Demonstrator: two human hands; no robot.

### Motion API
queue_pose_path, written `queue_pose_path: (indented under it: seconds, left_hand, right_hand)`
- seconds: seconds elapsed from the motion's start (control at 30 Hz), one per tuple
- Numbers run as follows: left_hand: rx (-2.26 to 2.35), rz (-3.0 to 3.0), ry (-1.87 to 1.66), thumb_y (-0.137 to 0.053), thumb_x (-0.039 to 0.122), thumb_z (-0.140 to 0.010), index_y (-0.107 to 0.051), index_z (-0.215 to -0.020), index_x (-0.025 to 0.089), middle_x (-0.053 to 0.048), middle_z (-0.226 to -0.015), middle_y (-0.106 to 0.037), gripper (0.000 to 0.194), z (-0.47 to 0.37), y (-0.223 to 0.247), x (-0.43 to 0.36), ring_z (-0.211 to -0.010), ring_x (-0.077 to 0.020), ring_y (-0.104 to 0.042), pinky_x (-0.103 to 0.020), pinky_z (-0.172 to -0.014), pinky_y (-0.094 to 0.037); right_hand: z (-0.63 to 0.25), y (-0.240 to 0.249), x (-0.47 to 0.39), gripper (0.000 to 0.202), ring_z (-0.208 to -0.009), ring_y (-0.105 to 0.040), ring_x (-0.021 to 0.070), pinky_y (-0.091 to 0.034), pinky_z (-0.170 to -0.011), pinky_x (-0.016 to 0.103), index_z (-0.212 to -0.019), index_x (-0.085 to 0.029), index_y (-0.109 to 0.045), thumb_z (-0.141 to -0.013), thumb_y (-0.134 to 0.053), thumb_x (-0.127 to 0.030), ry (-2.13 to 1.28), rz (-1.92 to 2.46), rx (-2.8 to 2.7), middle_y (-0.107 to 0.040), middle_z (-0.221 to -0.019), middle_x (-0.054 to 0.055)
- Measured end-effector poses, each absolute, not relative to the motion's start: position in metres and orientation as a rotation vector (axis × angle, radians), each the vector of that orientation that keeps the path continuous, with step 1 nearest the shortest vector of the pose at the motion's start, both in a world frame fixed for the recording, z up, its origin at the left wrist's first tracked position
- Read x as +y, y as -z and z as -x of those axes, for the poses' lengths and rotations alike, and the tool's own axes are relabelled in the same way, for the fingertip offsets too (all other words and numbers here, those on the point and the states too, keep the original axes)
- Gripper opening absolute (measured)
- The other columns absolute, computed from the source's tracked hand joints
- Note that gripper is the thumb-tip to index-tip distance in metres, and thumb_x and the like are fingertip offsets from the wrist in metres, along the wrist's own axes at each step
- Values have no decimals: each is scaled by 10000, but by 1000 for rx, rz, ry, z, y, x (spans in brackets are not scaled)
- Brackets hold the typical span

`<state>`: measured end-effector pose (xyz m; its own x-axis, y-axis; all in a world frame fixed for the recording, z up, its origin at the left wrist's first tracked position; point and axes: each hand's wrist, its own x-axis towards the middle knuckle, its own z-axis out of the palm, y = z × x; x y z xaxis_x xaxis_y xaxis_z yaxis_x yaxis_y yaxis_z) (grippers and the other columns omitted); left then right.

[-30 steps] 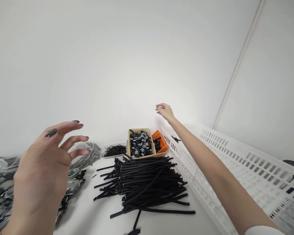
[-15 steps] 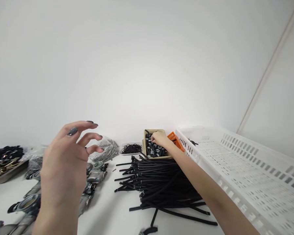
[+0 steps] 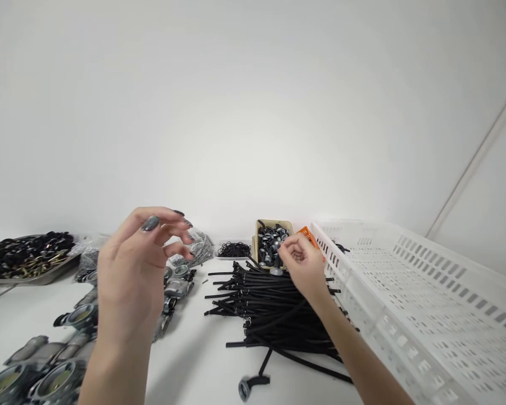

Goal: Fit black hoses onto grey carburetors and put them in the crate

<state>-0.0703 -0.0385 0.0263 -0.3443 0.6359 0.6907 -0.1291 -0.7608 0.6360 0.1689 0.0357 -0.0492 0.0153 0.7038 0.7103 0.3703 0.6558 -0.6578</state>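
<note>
My left hand (image 3: 135, 270) is raised over the table on the left, fingers curled but apart, with nothing seen between them. Pinched in my right hand (image 3: 303, 261) is a small black elbow fitting with a silvery metal end (image 3: 277, 270), partly hidden by the fingers. Just beyond it is a beige bin (image 3: 294, 226) full of similar black and silver fittings (image 3: 272, 239). Black rubber hoses (image 3: 270, 309) lie in a bundle beneath my right hand. One loose elbow fitting (image 3: 245, 388) with a grey ring rests on the table in front of them.
Grey metal carburetors (image 3: 46, 360) crowd the table's left side. Farther back are a metal tray (image 3: 54, 271) of black and brass parts, a plastic bag (image 3: 199, 247) of small metal pieces and a dish of black rings (image 3: 234, 250). A white crate (image 3: 388, 320) fills the right, beside an orange basket (image 3: 310, 236).
My right hand has come out of the beige bin toward me, bringing an elbow fitting. The left hand stays raised with its fingers slightly closer together. The view has shifted a little left.
</note>
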Motion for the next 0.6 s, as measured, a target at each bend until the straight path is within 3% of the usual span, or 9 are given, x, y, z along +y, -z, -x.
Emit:
queue_pose_path:
  seconds: [0.1, 0.27, 0.43, 0.53, 0.6]
  left_hand:
    - [694, -1535, -2137, -614, 205, -890, -742, -816, 212, -35, -734, -637, 148, 66, -24, -50, -642, -129, -600, -233, -478, -504]
    - [882, -1817, -2083, -590, 292, -933, -736, -901, 246, -26, -741, -644, 156, 72, -11, -86, -605, -145, -598, -266, -499, -512]
    - [1729, -1994, -1751, -587, 438, -914, -659, -967, 256, -22, -764, -678, 203, 117, 55, -119, -612, -178, -615, -296, -569, -500]
    - [2320, -1679, -1479, -478, 546, -918, -604, -994, 260, -9, -753, -683, 323, 158, 109, -138, -627, -186, -633, -285, -596, -505]
    - [2533, -1527, -1392, -449, 529, -915, -580, -952, 249, -18, -751, -679, 311, 181, 140, -153, -595, -190, -618, -295, -584, -491]
  right_hand:
    - [-147, 65, 7, 201, -478, -430, 123, -350, -450, 236, -725, -253, -520, -892, -587, -343, -442, 857, -1703, -466, -552, -55]
    - [-131, 98, -34, 181, -459, -415, 102, -321, -452, 222, -756, -253, -487, -917, -567, -276, -421, 842, -1903, -431, -550, -77]
    - [-143, 133, -70, 170, -468, -509, 116, -371, -460, 219, -788, -266, -462, -943, -525, -236, -268, 823, -1996, -526, -572, -69]
    - [-159, 157, -83, 177, -472, -551, 132, -420, -465, 224, -793, -279, -453, -958, -517, -263, -223, 841, -1990, -567, -593, -62]
    - [-171, 174, -89, 175, -468, -558, 141, -448, -467, 229, -802, -288, -459, -967, -515, -302, -225, 876, -1954, -577, -600, -58]
